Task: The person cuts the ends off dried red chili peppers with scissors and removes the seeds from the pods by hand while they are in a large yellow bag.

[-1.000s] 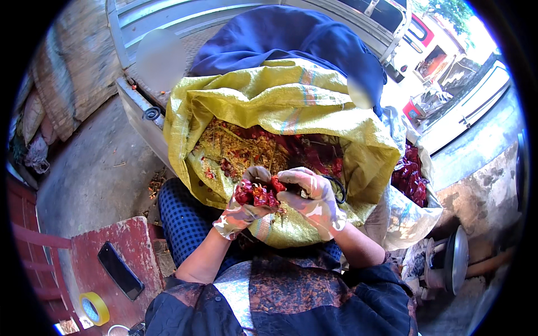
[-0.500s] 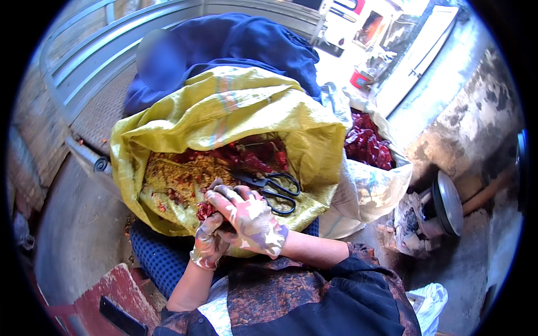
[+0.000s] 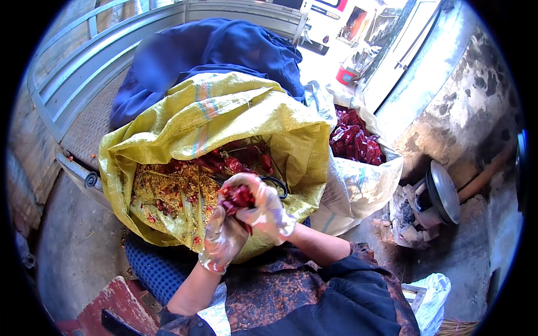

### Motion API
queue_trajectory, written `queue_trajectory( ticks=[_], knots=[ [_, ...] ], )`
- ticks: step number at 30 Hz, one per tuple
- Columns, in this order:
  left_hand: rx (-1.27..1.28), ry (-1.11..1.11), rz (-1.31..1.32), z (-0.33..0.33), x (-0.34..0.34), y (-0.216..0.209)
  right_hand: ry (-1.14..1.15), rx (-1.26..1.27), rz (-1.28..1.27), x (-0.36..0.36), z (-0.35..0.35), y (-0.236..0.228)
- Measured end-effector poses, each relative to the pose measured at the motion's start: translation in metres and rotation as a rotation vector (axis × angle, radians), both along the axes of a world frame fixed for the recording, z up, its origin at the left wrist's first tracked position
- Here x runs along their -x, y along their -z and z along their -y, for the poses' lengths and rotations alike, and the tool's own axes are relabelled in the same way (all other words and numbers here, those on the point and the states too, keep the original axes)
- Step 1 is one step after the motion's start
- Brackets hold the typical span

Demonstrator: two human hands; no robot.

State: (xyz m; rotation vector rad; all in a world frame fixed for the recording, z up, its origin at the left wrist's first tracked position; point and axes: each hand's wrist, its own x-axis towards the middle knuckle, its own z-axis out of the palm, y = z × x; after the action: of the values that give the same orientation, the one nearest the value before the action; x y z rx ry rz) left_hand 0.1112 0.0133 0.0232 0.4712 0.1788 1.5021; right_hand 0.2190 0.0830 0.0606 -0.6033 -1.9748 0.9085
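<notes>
While the left hand (image 3: 224,241) cups the dark-red chillies (image 3: 238,198) from the lower left, the right hand (image 3: 268,210) curls around them, both grasping them above the near part of the yellow sack (image 3: 297,140). Inside it lie yellow seeds (image 3: 182,186) and a black looped handle (image 3: 284,189) (partly hidden); farther off sits a blue cloth (image 3: 235,50).

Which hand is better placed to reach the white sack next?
Likely the right hand: it's nearer the white sack, on its side. The left hand is farther. Red peppers sit between both.
</notes>
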Motion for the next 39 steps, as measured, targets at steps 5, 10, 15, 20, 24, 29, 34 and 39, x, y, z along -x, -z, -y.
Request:
queue_trajectory(
  ticks=[5, 10, 15, 20, 24, 29, 34, 39],
  knots=[
    [0.059, -0.005, 0.266, -0.01, 0.009, 0.002, -0.054, 0.439, -0.866, -0.075, -0.072, -0.044],
    [0.096, 0.039, 0.273, -0.002, 0.017, 0.008, 1.041, -0.366, 0.509, -0.265, -0.21, -0.046],
    [0.059, 0.076, 0.215, 0.002, 0.023, 0.008, 1.041, -0.021, 0.607, -0.29, -0.241, -0.024],
    [0.1, 0.089, 0.226, 0.005, 0.031, 0.008, 0.369, 0.07, -0.087, -0.159, -0.168, -0.043],
    [0.123, 0.117, 0.254, 0.005, 0.031, 0.008, 0.24, 0.12, 0.239, -0.071, -0.115, -0.011],
    [0.135, 0.098, 0.251, 0.01, 0.035, 0.007, 0.388, -0.245, 1.002, -0.037, -0.091, -0.006],
    [0.116, 0.085, 0.197, 0.006, 0.035, 0.01, 0.253, 0.163, 0.117, -0.056, -0.107, 0.028],
    [0.05, 0.066, 0.093, 0.014, 0.042, 0.008, 0.074, 0.3, 0.108, -0.019, -0.027, -0.026]
  ],
)
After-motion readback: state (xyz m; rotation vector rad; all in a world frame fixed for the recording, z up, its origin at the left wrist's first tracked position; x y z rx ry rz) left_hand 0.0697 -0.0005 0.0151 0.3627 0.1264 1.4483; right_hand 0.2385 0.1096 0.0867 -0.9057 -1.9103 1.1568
